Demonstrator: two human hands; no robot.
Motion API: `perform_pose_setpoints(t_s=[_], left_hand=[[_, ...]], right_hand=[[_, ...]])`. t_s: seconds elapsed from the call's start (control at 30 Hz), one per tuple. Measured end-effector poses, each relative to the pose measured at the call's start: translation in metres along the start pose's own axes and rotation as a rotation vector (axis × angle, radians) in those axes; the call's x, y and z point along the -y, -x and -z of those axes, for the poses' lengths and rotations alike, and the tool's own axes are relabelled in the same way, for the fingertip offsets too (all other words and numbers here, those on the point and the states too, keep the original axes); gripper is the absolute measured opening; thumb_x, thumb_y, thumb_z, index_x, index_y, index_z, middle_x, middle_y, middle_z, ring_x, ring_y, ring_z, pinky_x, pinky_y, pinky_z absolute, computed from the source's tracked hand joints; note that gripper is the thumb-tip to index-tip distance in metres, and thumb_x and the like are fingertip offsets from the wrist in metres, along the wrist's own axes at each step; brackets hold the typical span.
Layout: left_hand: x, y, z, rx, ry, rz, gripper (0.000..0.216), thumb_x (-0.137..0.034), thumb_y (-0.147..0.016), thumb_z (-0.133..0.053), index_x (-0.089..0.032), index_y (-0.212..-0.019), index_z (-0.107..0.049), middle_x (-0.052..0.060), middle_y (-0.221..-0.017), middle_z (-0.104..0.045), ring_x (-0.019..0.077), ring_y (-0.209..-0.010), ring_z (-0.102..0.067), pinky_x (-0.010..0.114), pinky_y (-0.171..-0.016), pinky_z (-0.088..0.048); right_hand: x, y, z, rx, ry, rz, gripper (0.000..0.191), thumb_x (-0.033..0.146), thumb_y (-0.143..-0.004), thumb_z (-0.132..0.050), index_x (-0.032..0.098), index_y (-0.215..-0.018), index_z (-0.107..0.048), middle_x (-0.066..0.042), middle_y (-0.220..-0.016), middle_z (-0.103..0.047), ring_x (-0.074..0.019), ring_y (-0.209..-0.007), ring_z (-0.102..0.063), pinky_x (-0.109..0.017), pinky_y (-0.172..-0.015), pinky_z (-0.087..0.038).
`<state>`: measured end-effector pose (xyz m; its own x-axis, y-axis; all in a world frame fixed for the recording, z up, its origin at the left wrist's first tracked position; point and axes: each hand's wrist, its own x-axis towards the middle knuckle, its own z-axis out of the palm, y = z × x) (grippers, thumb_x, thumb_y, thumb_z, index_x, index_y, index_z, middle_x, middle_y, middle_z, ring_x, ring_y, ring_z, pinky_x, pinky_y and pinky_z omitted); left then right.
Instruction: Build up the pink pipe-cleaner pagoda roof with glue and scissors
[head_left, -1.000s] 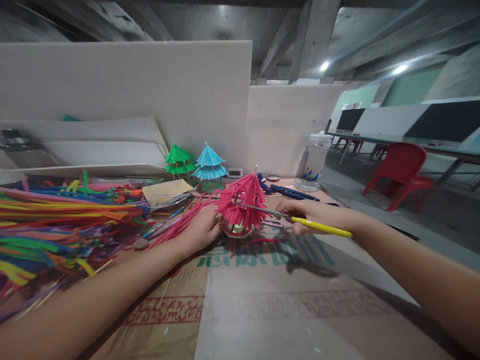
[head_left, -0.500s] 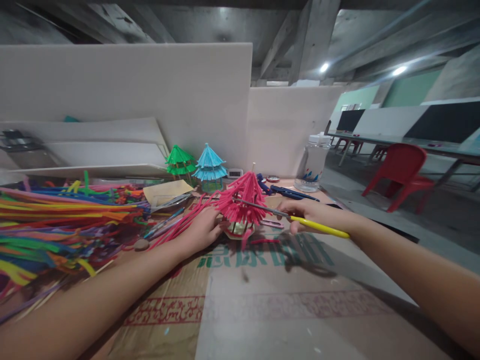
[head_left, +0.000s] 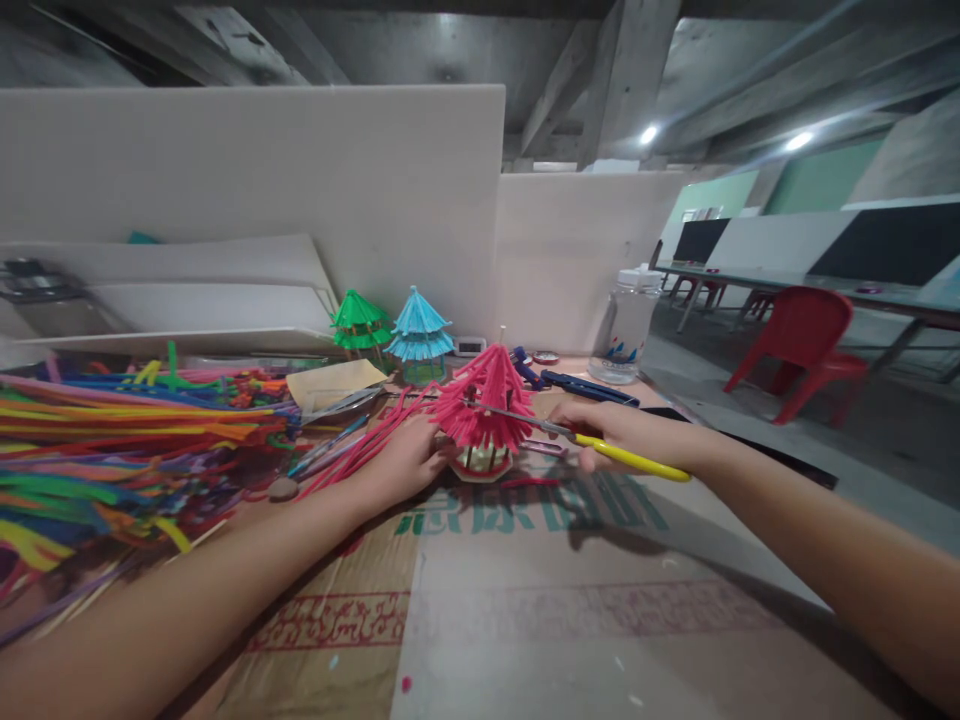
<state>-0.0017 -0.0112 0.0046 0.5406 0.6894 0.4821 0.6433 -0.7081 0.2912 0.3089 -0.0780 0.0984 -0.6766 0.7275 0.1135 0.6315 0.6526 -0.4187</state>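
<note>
On the tabletop (head_left: 720, 510) straight ahead in the head view, a pink pavilion (head_left: 486, 408) of pipe cleaners stands upright on a printed cardboard sheet (head_left: 525, 600); the left hand (head_left: 403, 462) grips it at the base, fingers curled against it and the loose pink stems trailing to its left. The right hand (head_left: 619, 432) has its fingers clenched on the yellow-handled scissors (head_left: 600, 445), whose thin blades reach into the fringe of the pink roof. Left of the hands spreads a heap of coloured pipe cleaners (head_left: 112, 440), while a green pavilion (head_left: 360, 322) and a blue pavilion (head_left: 418, 332) stand behind by the white partition (head_left: 300, 180), with a clear jar (head_left: 628, 325) off to the right
</note>
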Motion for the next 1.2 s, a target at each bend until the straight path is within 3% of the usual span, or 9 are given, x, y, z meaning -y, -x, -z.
perform_pose_setpoints(t_s=[0.13,0.23,0.37,0.6,0.73,0.83,0.97,1.07,1.2], left_hand=[[-0.002,0.000,0.003,0.009,0.069,-0.052,0.023,-0.036,-0.092,-0.050,-0.018,-0.078,-0.056,0.008,-0.086,-0.064,0.0228,-0.085,-0.058,0.034,-0.077,-0.046],[-0.003,-0.001,0.005,0.012,0.082,-0.089,0.019,-0.035,-0.091,-0.053,-0.018,-0.085,-0.060,0.009,-0.092,-0.066,0.0242,-0.094,-0.060,0.037,-0.087,-0.047],[-0.003,-0.001,0.005,-0.006,0.056,-0.093,0.019,-0.034,-0.091,-0.053,-0.018,-0.083,-0.061,0.010,-0.091,-0.066,0.0254,-0.095,-0.060,0.038,-0.089,-0.047],[-0.004,0.000,0.005,0.008,0.046,-0.093,0.021,-0.036,-0.092,-0.050,-0.018,-0.087,-0.060,0.011,-0.096,-0.066,0.0259,-0.099,-0.059,0.039,-0.091,-0.045],[-0.005,0.001,0.002,-0.009,0.023,-0.040,0.026,-0.041,-0.092,-0.049,-0.018,-0.081,-0.054,0.011,-0.089,-0.064,0.0263,-0.088,-0.058,0.038,-0.080,-0.045],[-0.004,0.001,0.001,0.000,0.020,0.003,0.031,-0.044,-0.092,-0.050,-0.020,-0.073,-0.048,0.008,-0.079,-0.060,0.0246,-0.079,-0.057,0.034,-0.069,-0.043],[0.000,0.000,-0.002,0.002,0.078,0.068,0.029,-0.042,-0.090,-0.050,-0.020,-0.071,-0.046,0.005,-0.073,-0.057,0.0219,-0.073,-0.055,0.032,-0.064,-0.041],[0.005,-0.002,-0.004,-0.005,0.144,0.105,0.025,-0.036,-0.090,-0.048,-0.020,-0.071,-0.047,0.005,-0.074,-0.058,0.0205,-0.071,-0.054,0.031,-0.065,-0.043],[0.009,-0.004,-0.005,0.034,0.198,0.084,0.018,-0.024,-0.088,-0.048,-0.017,-0.073,-0.054,0.005,-0.077,-0.062,0.0193,-0.075,-0.057,0.031,-0.072,-0.047]], right_hand=[[-0.001,0.000,-0.001,-0.016,0.025,0.143,0.066,0.077,-0.087,-0.043,0.017,-0.106,-0.064,-0.011,-0.109,-0.063,-0.0230,-0.094,-0.056,-0.034,-0.083,-0.046],[-0.003,0.000,-0.003,-0.032,0.020,0.196,0.069,0.078,-0.086,-0.041,0.017,-0.111,-0.063,-0.012,-0.115,-0.063,-0.0247,-0.102,-0.056,-0.037,-0.090,-0.045],[-0.002,-0.001,-0.005,-0.033,0.004,0.220,0.070,0.079,-0.085,-0.041,0.018,-0.112,-0.063,-0.012,-0.120,-0.062,-0.0251,-0.108,-0.055,-0.037,-0.094,-0.043],[-0.001,-0.002,-0.006,-0.039,-0.022,0.092,0.063,0.078,-0.081,-0.051,0.017,-0.093,-0.063,-0.005,-0.096,-0.062,-0.0199,-0.085,-0.054,-0.030,-0.073,-0.041],[-0.001,-0.004,-0.006,-0.047,0.010,0.063,0.050,0.068,-0.084,-0.059,0.017,-0.082,-0.060,-0.003,-0.086,-0.059,-0.0179,-0.079,-0.050,-0.028,-0.069,-0.038],[0.000,-0.004,-0.007,-0.035,-0.005,0.076,0.046,0.064,-0.084,-0.062,0.018,-0.087,-0.062,-0.004,-0.091,-0.061,-0.0194,-0.084,-0.052,-0.030,-0.074,-0.039],[0.005,-0.002,-0.003,-0.016,-0.019,0.104,0.060,0.074,-0.080,-0.058,0.018,-0.101,-0.063,-0.008,-0.104,-0.061,-0.0223,-0.092,-0.052,-0.032,-0.079,-0.041],[0.007,0.002,0.006,0.045,0.001,0.104,0.075,0.087,-0.078,-0.041,0.017,-0.098,-0.060,-0.006,-0.094,-0.059,-0.0193,-0.081,-0.049,-0.030,-0.072,-0.039],[-0.002,0.009,0.018,0.106,0.132,0.024,0.083,0.089,-0.080,-0.028,0.015,-0.100,-0.059,-0.004,-0.084,-0.055,-0.0171,-0.073,-0.046,-0.029,-0.067,-0.036]])
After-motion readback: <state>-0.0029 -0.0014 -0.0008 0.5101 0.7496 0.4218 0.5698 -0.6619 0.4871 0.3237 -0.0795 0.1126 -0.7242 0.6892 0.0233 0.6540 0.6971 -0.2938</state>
